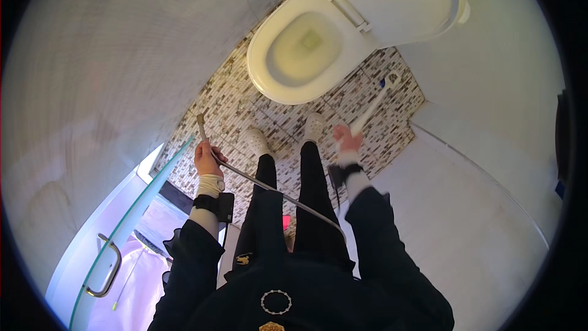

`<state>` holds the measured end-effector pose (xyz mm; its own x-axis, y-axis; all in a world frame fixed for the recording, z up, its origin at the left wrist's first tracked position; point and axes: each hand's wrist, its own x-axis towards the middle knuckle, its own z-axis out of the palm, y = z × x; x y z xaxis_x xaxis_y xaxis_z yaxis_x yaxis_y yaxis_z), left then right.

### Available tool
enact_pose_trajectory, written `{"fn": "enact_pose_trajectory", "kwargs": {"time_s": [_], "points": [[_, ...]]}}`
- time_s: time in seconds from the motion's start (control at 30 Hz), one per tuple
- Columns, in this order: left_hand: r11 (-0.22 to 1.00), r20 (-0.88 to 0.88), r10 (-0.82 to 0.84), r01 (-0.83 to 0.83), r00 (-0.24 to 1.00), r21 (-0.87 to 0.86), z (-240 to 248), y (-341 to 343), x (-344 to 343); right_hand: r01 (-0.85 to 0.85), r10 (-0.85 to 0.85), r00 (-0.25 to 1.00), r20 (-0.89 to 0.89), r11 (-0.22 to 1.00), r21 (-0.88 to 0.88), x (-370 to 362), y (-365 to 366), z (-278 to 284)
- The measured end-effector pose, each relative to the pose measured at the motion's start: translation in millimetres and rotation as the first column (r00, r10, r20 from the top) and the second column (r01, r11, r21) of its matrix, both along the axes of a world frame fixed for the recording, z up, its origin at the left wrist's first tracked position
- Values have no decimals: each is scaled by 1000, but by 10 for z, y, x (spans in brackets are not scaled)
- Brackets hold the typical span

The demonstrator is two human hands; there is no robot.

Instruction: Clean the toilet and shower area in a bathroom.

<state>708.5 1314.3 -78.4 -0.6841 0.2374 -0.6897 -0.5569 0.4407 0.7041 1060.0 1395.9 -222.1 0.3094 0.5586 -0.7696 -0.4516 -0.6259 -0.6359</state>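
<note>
My left hand is closed around a thin metal sprayer, whose head points away from me toward the wall side. A grey hose runs from it across the front of my legs to the right. In my right hand is the white handle of a toilet brush. Its looped head, with a blue part, is over the floor to the right of the toilet. The white toilet stands ahead of me with its lid raised and water in the bowl.
Mosaic tiles cover the floor under my light clogs. Pale walls rise on both sides. At the lower left is a glass door with a curved metal handle. A low ledge edge runs along the right.
</note>
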Motion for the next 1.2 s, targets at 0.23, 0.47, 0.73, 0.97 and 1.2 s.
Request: {"fn": "enact_pose_trajectory", "kwargs": {"time_s": [0.23,0.47,0.73,0.97,1.2], "points": [[996,65,-90,88,994,31,-200,153,115,13,36,904,426,994,-113,-686,883,-900],[995,-5,-86,86,996,-43,-152,-46,-127,120,30,916,399,931,-344,-1319,927,-500],[994,37,-112,113,993,-12,-179,153,-59,262,-239,965,108,884,-387,-1049,963,-571],[996,39,-92,91,995,8,-95,259,13,542,-615,730,-300,787,-294,-752,756,-297],[995,6,-100,99,995,28,94,406,38,376,-349,762,-545,924,-67,146,1239,983]]}}
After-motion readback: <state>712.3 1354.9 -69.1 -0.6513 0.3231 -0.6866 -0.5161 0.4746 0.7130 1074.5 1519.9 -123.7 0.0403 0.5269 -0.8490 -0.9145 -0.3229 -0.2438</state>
